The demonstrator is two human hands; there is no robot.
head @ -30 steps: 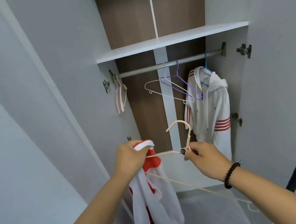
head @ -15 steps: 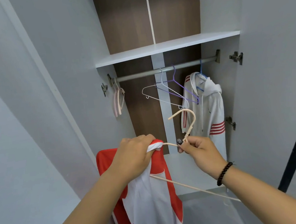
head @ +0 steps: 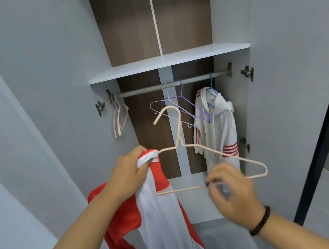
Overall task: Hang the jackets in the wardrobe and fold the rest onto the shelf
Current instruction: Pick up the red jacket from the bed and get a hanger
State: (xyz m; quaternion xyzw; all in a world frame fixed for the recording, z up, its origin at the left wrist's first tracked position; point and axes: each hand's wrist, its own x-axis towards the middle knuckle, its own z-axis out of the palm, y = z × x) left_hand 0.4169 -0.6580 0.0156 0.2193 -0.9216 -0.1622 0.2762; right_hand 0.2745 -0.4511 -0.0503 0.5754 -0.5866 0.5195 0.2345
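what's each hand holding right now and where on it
The left hand grips the red and white jacket at its bunched top, over the hanger's left end. The right hand pinches the hanger's bottom bar.

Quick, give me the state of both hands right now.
Left hand: closed, gripping the red and white jacket bunched at one end of the cream hanger.
Right hand: closed, pinching the hanger's bottom bar.

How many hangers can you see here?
6, perhaps more. A cream hanger is in the person's hands. On the rail: two pink hangers at the left, a white and a purple one mid-rail, and a blue one carrying the hoodie.
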